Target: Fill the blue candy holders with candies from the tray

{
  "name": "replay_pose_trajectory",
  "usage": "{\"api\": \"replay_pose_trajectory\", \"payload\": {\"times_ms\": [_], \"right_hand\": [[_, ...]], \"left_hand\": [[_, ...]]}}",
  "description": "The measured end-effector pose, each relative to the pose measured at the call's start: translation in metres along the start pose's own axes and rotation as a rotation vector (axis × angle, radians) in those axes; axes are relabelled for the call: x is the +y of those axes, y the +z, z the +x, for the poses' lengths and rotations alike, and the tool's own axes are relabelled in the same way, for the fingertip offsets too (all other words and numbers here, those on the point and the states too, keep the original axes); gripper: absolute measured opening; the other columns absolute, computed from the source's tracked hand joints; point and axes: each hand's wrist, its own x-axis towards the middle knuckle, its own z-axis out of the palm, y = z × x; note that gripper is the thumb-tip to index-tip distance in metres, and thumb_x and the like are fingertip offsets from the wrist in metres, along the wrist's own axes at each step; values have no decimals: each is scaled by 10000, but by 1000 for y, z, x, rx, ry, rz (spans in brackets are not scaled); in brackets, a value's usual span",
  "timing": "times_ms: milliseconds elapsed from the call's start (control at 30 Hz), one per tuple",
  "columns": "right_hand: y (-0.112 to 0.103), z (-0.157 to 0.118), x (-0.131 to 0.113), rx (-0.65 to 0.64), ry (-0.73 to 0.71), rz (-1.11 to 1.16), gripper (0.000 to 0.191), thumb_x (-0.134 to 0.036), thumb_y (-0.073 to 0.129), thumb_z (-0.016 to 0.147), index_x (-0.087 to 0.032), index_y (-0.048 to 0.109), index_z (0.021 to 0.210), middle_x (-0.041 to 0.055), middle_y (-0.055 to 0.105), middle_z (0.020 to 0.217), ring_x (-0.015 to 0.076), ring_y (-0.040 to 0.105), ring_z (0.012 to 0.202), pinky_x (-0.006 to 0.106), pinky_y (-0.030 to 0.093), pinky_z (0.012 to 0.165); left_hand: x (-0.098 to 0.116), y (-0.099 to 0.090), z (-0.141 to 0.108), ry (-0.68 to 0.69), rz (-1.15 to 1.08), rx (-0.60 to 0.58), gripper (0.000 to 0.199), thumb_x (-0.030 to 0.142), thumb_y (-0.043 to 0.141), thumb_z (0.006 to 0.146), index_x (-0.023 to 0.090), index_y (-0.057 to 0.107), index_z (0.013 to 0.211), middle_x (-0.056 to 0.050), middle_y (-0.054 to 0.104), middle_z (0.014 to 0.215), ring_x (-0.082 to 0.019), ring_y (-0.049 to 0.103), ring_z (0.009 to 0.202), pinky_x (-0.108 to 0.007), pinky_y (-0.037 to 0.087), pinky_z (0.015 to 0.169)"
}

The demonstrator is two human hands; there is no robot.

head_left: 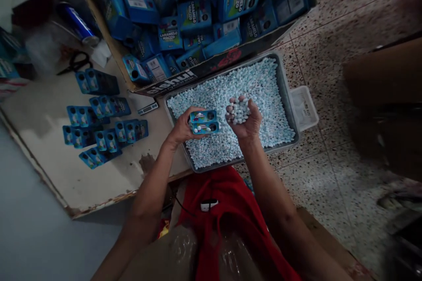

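Note:
Two small blue candy boxes (pixel 203 117) are held side by side in my left hand (pixel 184 126), over the left part of a grey tray (pixel 290 114). Each box has a dark opening at its right end, and a few white candies lie on the nearer one. My right hand (pixel 248 124) is cupped palm up around a heap of candies (pixel 240 110), just right of the boxes and apart from them. Small pale blue and white candies (pixel 211 153) fill the tray below both hands.
Behind the tray stands a carton (pixel 211 63) full of blue boxes (pixel 194 13). Several small blue boxes (pixel 105 140) stand in groups on the table (pixel 59 175) at left, near a small scale (pixel 147 108), scissors (pixel 77 62) and a blue can (pixel 77 24). A clear plastic container (pixel 311 109) sits right of the tray.

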Motion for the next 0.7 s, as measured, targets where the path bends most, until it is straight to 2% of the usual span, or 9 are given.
{"api": "replay_pose_trajectory", "payload": {"times_ms": [67, 133, 233, 433, 533, 600, 700], "right_hand": [[15, -9, -10, -49, -68, 31, 421, -711, 675, 837, -301, 669, 935, 32, 771, 1062, 211, 686, 853, 366, 556, 698], [30, -16, -14, -90, -143, 5, 439, -741, 612, 881, -313, 691, 937, 29, 772, 1102, 232, 708, 938, 432, 595, 843], [48, -24, -11, -102, -230, -80, 435, -734, 587, 894, -317, 709, 891, 24, 778, 1095, 264, 722, 1020, 526, 574, 1016], [65, -39, 1, -163, -358, -341, 504, -723, 560, 896, -297, 718, 678, 46, 784, 1040, 316, 704, 1138, 564, 518, 1120], [65, -46, 0, -228, -391, -411, 491, -700, 575, 912, -313, 767, 679, 36, 810, 1030, 322, 699, 1189, 568, 458, 1207], [59, -49, -4, -243, -378, -435, 517, -736, 550, 916, -329, 782, 698, 19, 827, 1027, 323, 694, 1235, 590, 400, 1265], [34, -52, -9, -131, -361, -385, 564, -766, 482, 935, -335, 783, 730, 1, 837, 1037, 305, 704, 1260, 610, 365, 1290]], "left_hand": [[3, 11, 9, 0, 75, 25, 763, 489, 960, 651, 221, 632, 1285, -99, 725, 1244, -309, 733, 1163, -451, 594, 1028], [9, 16, 12, 5, 177, 64, 726, 376, 963, 644, 227, 643, 1279, -90, 717, 1237, -315, 718, 1169, -455, 579, 1040], [18, 17, 8, 0, 280, 92, 714, 289, 958, 626, 240, 645, 1266, -76, 712, 1235, -321, 703, 1168, -457, 571, 1038], [21, 23, 5, -43, 306, 116, 724, 278, 957, 614, 249, 626, 1256, -47, 711, 1197, -289, 708, 1118, -411, 580, 981], [19, 24, 7, -36, 335, 145, 702, 288, 948, 620, 241, 634, 1246, -57, 722, 1189, -297, 707, 1118, -428, 582, 987], [17, 16, 7, -2, 332, 143, 694, 337, 952, 639, 244, 649, 1256, -69, 730, 1220, -310, 705, 1158, -456, 574, 1027], [15, -1, 7, 16, 255, 228, 729, 502, 944, 693, 256, 646, 1311, -76, 725, 1305, -314, 703, 1211, -490, 568, 1073]]}}
